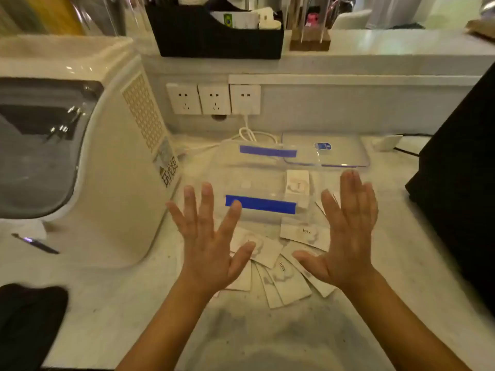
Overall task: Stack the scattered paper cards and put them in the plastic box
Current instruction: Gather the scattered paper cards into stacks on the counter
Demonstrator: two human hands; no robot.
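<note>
Several white paper cards [288,283] printed with "love" and a pale flower lie fanned out on the marble counter, between and under my hands. Just behind them stands a clear plastic box [257,183] marked with blue tape strips, and one card [297,183] shows at its right end; whether that card is inside the box I cannot tell. The box's clear lid [345,153] lies flat behind it on the right. My left hand [209,245] and my right hand [348,236] hover above the cards, palms down, fingers spread, holding nothing.
A large white appliance [107,162] stands close on the left. A black object [460,188] fills the right side. Wall sockets [214,99] with a white cable sit behind the box. A pen [36,243] lies at the left, and a dark cloth [29,317] at the near left corner.
</note>
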